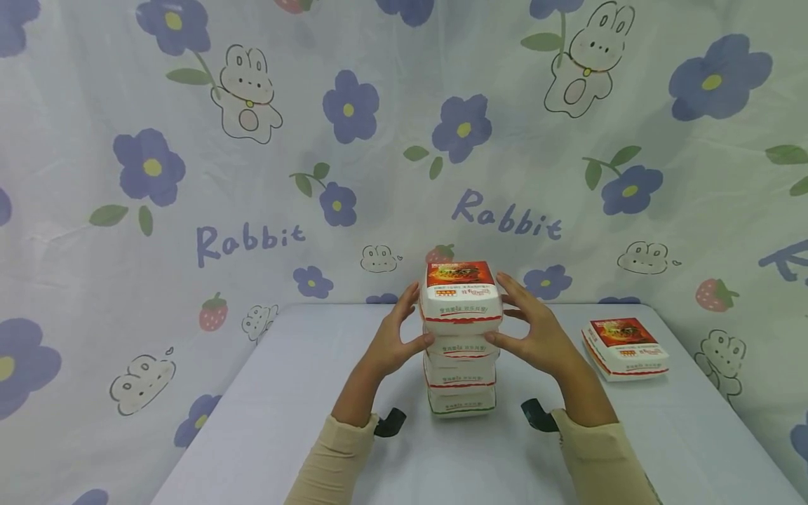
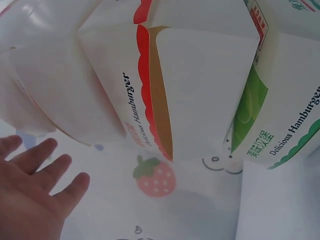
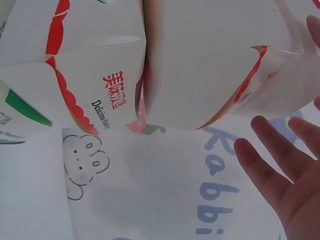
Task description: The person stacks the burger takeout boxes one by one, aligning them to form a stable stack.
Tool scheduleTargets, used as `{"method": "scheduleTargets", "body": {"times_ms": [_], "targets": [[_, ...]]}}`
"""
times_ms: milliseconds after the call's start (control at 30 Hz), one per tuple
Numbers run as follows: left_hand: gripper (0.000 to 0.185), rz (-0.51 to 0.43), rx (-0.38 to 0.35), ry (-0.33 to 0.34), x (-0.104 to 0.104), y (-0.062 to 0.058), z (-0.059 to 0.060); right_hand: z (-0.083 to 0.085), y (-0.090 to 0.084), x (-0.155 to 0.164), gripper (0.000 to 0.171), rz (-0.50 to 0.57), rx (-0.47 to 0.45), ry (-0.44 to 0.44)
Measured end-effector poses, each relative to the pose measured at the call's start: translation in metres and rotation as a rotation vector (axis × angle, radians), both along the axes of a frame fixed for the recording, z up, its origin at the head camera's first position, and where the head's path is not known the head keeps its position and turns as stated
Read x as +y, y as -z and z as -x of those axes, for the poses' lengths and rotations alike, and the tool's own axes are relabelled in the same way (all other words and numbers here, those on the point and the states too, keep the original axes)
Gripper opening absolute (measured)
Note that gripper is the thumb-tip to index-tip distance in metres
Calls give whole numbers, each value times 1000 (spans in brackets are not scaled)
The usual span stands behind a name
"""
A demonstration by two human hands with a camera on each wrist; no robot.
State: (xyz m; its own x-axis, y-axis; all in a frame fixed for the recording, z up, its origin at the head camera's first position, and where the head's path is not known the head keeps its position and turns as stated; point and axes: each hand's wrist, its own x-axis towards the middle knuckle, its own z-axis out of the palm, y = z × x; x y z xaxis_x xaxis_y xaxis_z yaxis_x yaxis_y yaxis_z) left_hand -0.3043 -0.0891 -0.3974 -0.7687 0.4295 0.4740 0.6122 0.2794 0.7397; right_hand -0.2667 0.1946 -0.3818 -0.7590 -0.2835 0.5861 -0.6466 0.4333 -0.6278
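Several white paper hamburger boxes stand in one stack in the middle of the table. The top box [image 1: 461,301] has a red burger picture on its lid; the bottom box [image 1: 462,404] has a green edge. My left hand [image 1: 393,345] is at the stack's left side and my right hand [image 1: 535,337] at its right, thumbs toward the front near the top box's base. Both wrist views show spread, fairly straight fingers beside the upper boxes, the left hand [image 2: 37,192] and the right hand [image 3: 287,175] alike. Whether any fingertip touches cardboard, I cannot tell.
Apart from the stack, another hamburger box [image 1: 625,348] lies on the right of the white table [image 1: 303,393]. Behind it hangs a curtain [image 1: 391,175] printed with flowers and rabbits. Black wrist devices [image 1: 390,423] stick out by both sleeves.
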Motion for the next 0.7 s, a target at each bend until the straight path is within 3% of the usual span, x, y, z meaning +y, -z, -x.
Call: {"method": "scheduleTargets", "body": {"times_ms": [67, 300, 700], "targets": [[97, 2, 6, -9, -1, 9, 8, 0, 0, 0, 96, 1, -3, 5], [97, -7, 5, -46, -2, 6, 5, 1, 0, 4, 98, -14, -18, 17], [98, -21, 109, -39, -2, -4, 0, 4, 7, 45, 96, -95, -116, 127]]}}
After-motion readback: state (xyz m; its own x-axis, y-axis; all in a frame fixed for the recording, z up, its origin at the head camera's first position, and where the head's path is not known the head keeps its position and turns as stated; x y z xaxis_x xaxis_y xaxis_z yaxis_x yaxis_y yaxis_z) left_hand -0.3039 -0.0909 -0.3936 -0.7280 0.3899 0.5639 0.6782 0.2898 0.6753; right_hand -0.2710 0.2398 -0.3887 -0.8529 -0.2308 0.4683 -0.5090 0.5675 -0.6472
